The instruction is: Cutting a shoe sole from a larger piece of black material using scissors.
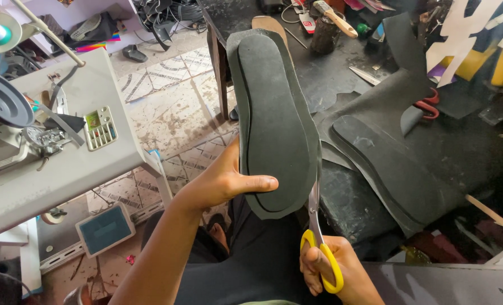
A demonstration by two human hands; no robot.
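Cluttered workbench [342,73], left hand [229,181] gripping one sole [277,124], right hand [336,271] closed on yellow scissors [319,237], second sole [392,169] lying.

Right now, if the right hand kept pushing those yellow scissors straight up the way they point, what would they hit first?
The right hand aims the yellow-handled scissors upward along the dark shoe sole piece held by the left hand. Their blades would meet its trimmed edge first; depth there is unclear.

The left hand [224,179] holds up a black sole-shaped sheet [274,121], thumb across its near end. The right hand [331,271] grips yellow-handled scissors [318,237], blades at the sheet's right edge. A second sole piece [390,169] lies on the dark table [342,73] at right; a sewing machine [14,121] stands far left.
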